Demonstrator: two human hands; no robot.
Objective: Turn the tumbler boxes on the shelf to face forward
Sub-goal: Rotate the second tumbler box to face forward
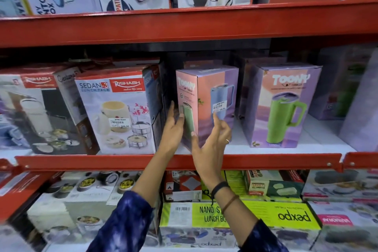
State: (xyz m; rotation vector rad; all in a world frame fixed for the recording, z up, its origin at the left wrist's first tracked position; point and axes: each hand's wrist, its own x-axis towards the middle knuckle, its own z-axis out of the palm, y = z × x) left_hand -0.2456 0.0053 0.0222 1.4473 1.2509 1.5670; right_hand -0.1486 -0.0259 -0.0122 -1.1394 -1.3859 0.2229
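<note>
A pink and purple tumbler box stands on the middle shelf, turned at an angle so one corner points at me; its narrow side shows a green tumbler and its wide side a blue one. My left hand presses flat against the box's left side. My right hand touches the wide face with thumb and fingertips spread near the bottom. A second tumbler box with a green tumbler stands to the right, its picture face towards me.
A Sedan-3 lunch pack box stands close on the left of the angled box. More purple boxes fill the far right. Red shelf rails run above and below. Lunch box cartons sit on the lower shelf.
</note>
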